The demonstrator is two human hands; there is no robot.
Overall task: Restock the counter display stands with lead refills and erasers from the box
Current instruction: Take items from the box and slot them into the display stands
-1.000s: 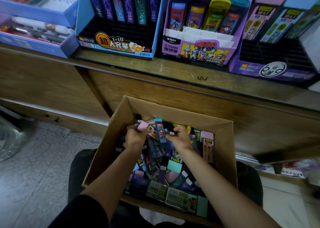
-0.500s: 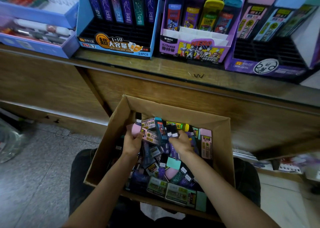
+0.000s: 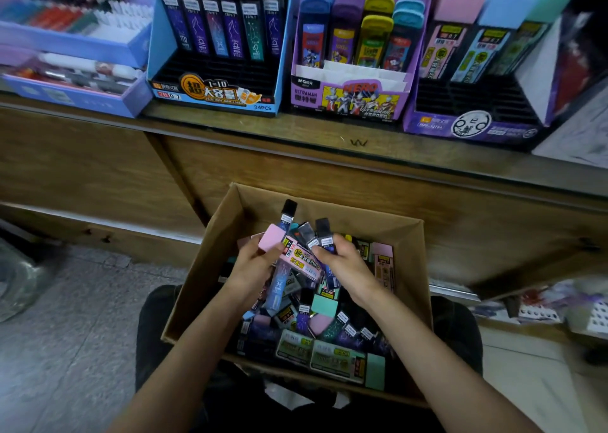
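Rising from box [image 3: 329, 207]: left hand [image 3: 253, 264], right hand [image 3: 345, 264]; both gripping lead refills [image 3: 285, 222].

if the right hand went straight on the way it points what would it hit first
Probably the pink refill pack in the left hand; the right hand, holding dark refill tubes, points up-left at it. Depth is unclear.

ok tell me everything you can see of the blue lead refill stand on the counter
The blue lead refill stand looks like printed cardboard with a black slotted insert. Six tall dark refill cases with constellation prints stand upright in its back row; the slots in front are empty. Its front panel reads 2B 0.7 and 24PCS. It sits on the wooden counter, left of the purple Ultraman stand.
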